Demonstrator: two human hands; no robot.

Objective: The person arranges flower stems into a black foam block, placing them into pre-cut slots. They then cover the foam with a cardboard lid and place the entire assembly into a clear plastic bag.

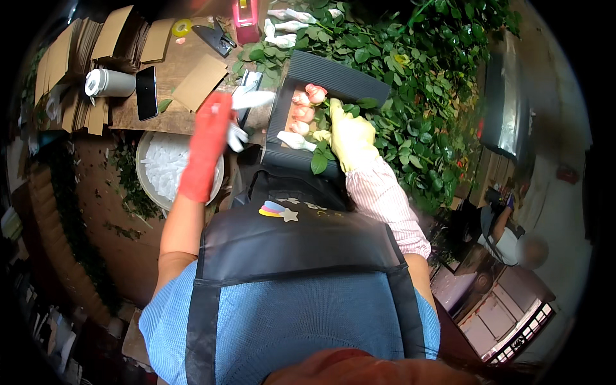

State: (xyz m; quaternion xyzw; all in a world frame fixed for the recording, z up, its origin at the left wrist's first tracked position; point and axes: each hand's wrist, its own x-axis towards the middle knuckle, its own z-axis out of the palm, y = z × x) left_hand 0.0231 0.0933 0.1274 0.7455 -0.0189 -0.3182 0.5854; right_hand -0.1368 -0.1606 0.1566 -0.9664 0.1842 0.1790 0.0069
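Pink roses [304, 114] line up just left of the half-curled right hand [353, 136], the blurred left hand [215, 119] farther; both grips unclear.

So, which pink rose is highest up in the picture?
The top-right rose, just left of the right hand in its yellow glove; the other pink roses all sit lower.

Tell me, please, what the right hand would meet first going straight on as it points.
The right hand would probably meet the topmost pink rose first, with the dark ridged board beyond it; depth is unclear.
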